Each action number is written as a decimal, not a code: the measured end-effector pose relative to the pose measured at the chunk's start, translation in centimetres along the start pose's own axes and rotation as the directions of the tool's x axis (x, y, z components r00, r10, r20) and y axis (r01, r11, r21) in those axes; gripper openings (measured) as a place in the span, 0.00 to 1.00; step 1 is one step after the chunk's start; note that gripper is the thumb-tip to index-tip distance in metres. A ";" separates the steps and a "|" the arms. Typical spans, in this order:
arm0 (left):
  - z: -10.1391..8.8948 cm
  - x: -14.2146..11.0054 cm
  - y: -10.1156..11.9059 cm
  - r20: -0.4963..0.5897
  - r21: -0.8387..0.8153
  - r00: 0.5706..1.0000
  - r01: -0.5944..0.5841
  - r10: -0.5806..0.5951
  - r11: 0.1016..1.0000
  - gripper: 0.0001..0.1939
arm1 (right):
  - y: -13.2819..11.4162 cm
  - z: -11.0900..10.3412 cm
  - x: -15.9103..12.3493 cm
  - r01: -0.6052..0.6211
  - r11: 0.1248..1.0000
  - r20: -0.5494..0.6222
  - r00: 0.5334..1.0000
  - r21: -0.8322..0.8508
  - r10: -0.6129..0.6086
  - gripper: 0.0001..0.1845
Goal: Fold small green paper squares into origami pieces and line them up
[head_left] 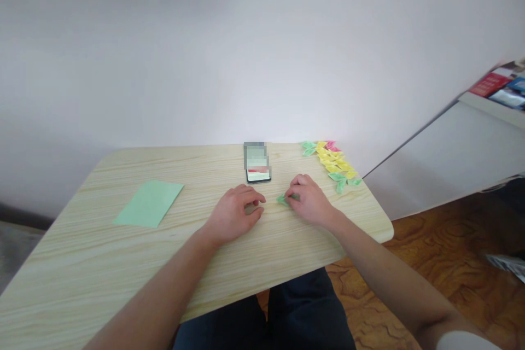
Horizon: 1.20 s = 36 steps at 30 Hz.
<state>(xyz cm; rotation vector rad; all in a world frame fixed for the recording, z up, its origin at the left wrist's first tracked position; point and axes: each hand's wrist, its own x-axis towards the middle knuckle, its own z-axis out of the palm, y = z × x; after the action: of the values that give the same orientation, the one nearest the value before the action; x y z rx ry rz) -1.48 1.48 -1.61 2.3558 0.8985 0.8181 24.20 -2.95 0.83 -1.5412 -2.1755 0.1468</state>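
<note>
My right hand pinches a small piece of folded green paper just above or on the table; the fingers hide part of it. Left of it, my left hand rests near the table's middle, thumb and forefinger curved apart with nothing between them. Beyond both hands a phone lies flat with its screen lit. At the back right sits a group of folded paper pieces in yellow, green and pink. A flat sheet of green paper lies on the left.
The light wooden table meets a white wall at its back edge. Right of it stands a white cabinet with books or packets on top. Wood-patterned floor shows below, and my legs are under the front edge.
</note>
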 end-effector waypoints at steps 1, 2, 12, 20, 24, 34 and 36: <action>0.0 0.0 0.0 0.001 0.002 1.000 0.001 -0.001 1.000 0.08 | 0.0 0.0 0.0 0.002 1.000 0.002 1.000 0.000 -0.002 0.05; 0.0 0.0 0.0 0.003 0.003 1.000 0.000 0.000 1.000 0.09 | 0.0 0.1 0.0 0.002 1.000 -0.005 1.000 -0.004 -0.002 0.05; -0.1 0.0 0.2 0.002 -0.007 1.000 0.007 -0.007 1.000 0.09 | 1.3 -0.7 -0.2 -0.017 1.000 -0.096 0.995 -0.008 0.016 0.05; -0.1 0.0 0.2 0.004 -0.007 1.000 0.015 -0.015 1.000 0.07 | 2.1 -0.7 -0.5 -0.007 1.000 -0.032 0.999 -0.026 0.006 0.06; -0.1 0.0 0.2 0.003 -0.004 1.000 0.014 -0.014 1.000 0.07 | 3.7 -1.3 0.2 -0.031 0.998 -0.049 0.998 -0.054 0.028 0.05; -0.1 0.0 0.1 0.014 -0.003 1.000 0.011 -0.011 1.000 0.06 | 13.5 -3.9 5.3 -0.188 0.961 -0.167 0.974 -0.204 0.155 0.04; -0.1 0.0 0.1 0.007 -0.003 1.000 0.006 -0.006 1.000 0.06 | 14.5 -3.9 5.9 -0.212 0.951 -0.155 0.971 -0.224 0.180 0.04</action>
<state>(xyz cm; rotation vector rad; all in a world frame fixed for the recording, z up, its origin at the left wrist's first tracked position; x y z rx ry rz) -1.49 1.48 -1.45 2.3510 0.9007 0.8072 36.86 7.00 1.10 -1.8445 -1.9903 -0.1579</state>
